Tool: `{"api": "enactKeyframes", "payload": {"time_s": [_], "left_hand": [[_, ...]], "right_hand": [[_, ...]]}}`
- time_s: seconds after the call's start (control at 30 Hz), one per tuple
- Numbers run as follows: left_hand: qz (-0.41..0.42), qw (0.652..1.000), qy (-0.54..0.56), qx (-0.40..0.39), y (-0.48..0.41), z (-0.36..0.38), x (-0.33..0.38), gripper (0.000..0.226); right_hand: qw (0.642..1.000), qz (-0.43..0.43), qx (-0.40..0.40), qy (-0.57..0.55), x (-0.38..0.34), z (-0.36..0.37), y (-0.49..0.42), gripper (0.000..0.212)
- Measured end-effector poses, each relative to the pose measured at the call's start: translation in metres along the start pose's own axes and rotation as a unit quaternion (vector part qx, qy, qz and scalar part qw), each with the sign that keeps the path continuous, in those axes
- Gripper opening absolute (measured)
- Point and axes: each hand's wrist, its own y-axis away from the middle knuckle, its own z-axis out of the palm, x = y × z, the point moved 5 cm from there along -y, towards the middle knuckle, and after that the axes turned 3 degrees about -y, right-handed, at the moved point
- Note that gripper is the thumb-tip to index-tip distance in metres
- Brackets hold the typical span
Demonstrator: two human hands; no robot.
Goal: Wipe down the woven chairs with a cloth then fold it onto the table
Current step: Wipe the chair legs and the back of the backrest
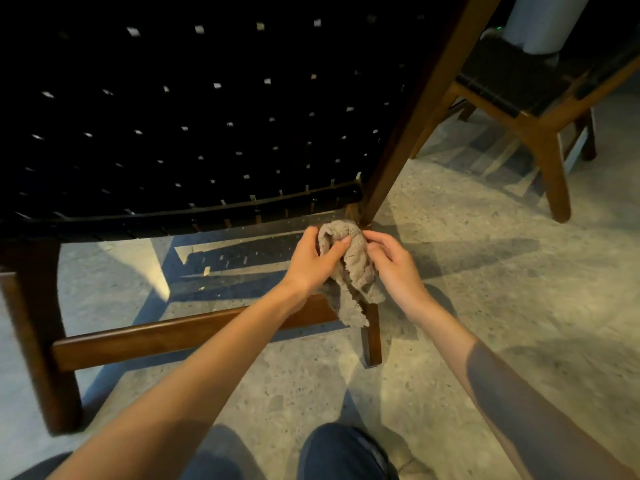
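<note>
A black woven chair (194, 126) with a brown wooden frame fills the upper left of the head view. A fluffy grey-brown cloth (356, 271) hangs bunched just below the chair's rear right corner. My left hand (311, 261) grips the cloth from the left, thumb across its front. My right hand (391, 261) pinches the cloth's upper right edge with curled fingers. The cloth's top touches or nearly touches the wooden corner joint (360, 216).
A second woven chair (540, 109) stands at the upper right, a pale cylinder (543, 22) on or behind it. A low wooden crossbar (166, 336) and chair legs (373, 336) lie under my arms. The floor (485, 254) is speckled concrete. My knees are at the bottom edge.
</note>
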Motion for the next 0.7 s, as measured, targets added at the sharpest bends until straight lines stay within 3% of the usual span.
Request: {"api": "enactKeyframes", "payload": {"time_s": [0.17, 0.3, 0.4, 0.5, 0.63, 0.7], "left_hand": [[0.027, 1.0, 0.015, -0.003, 0.018, -0.035, 0.052, 0.021], [0.051, 0.997, -0.008, -0.065, 0.035, -0.062, 0.085, 0.032], [0.105, 0.985, -0.102, -0.093, 0.047, -0.09, 0.102, 0.017], [0.155, 0.954, -0.232, -0.112, 0.059, -0.114, 0.11, 0.025], [0.18, 0.898, -0.394, -0.073, 0.07, -0.143, 0.11, 0.03], [0.179, 0.887, -0.422, -0.048, 0.075, -0.157, 0.112, 0.031]], "right_hand": [[0.992, -0.093, -0.086, 0.012, -0.057, 0.009, 0.04, 0.044], [0.982, -0.177, -0.017, 0.059, -0.097, 0.011, 0.052, 0.027], [0.977, -0.194, 0.029, 0.087, -0.118, 0.002, 0.055, 0.033], [0.976, -0.191, 0.025, 0.1, -0.138, -0.003, 0.056, 0.033], [0.968, -0.204, -0.008, 0.145, -0.163, 0.004, 0.058, 0.028], [0.963, -0.213, -0.009, 0.163, -0.171, 0.006, 0.06, 0.023]]}}
